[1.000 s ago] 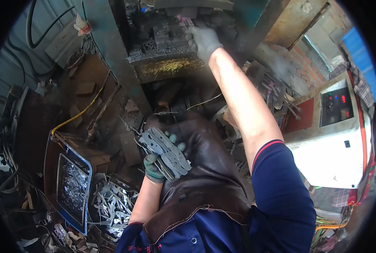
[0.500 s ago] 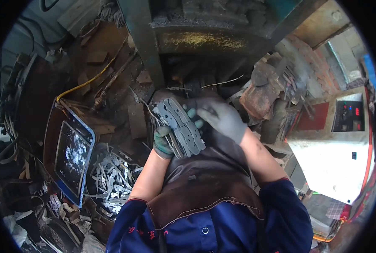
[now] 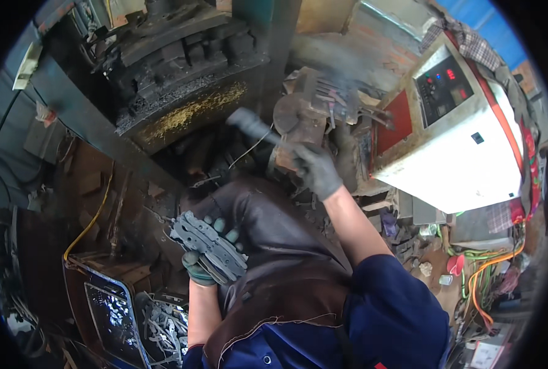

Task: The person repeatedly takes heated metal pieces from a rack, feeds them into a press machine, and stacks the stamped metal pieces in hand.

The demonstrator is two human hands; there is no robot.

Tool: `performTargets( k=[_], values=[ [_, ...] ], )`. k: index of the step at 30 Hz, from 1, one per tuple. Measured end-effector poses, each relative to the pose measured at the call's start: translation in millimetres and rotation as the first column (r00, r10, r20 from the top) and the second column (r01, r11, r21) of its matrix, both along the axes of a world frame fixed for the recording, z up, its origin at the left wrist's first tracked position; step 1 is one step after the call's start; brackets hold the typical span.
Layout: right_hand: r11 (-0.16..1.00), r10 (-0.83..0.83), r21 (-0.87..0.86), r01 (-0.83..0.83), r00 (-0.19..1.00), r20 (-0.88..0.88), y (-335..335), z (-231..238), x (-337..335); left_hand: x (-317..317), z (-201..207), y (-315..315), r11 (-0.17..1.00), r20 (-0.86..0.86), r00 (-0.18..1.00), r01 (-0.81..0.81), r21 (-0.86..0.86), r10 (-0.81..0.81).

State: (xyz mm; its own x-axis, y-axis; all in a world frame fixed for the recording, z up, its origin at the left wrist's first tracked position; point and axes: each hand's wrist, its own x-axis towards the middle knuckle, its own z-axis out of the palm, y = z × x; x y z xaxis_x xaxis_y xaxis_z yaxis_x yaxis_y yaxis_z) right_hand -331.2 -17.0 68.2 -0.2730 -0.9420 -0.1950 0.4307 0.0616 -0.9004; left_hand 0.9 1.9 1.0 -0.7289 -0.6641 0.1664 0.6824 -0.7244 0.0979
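Note:
My left hand, in a dark green and grey glove, grips a stack of flat grey metal strips with holes and uneven edges. Its fingertips curl over the far side of the stack, above my brown apron. Farther right, my gloved right hand is wrapped round the handle of a hammer. The hammer is smeared by motion, its head pointing up and left. It is raised away from the strips, in front of a rusty block.
A dark press-like machine with yellow residue stands ahead. On the right is a white control cabinet with a lit panel. A blue-rimmed frame and a heap of metal pieces lie lower left. Orange cables trail at right.
My view has turned to the right. My right hand has left the strips and reached out to the right, and now holds a hammer. The left hand still holds the strips.

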Motion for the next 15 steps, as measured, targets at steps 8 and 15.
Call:
performTargets(
  k=[8, 15],
  values=[
    [0.866, -0.499, 0.077, 0.494, 0.839, 0.217, 16, -74, -45, -7, 5, -2, 0.998, 0.091, 0.994, -0.054, -0.028, 0.056],
    [0.807, -0.567, 0.066, 0.587, 0.739, 0.365, -71, -74, -78, -9, 5, -5, 0.998, 0.097, 0.994, -0.053, -0.023, 0.055]
  ],
)
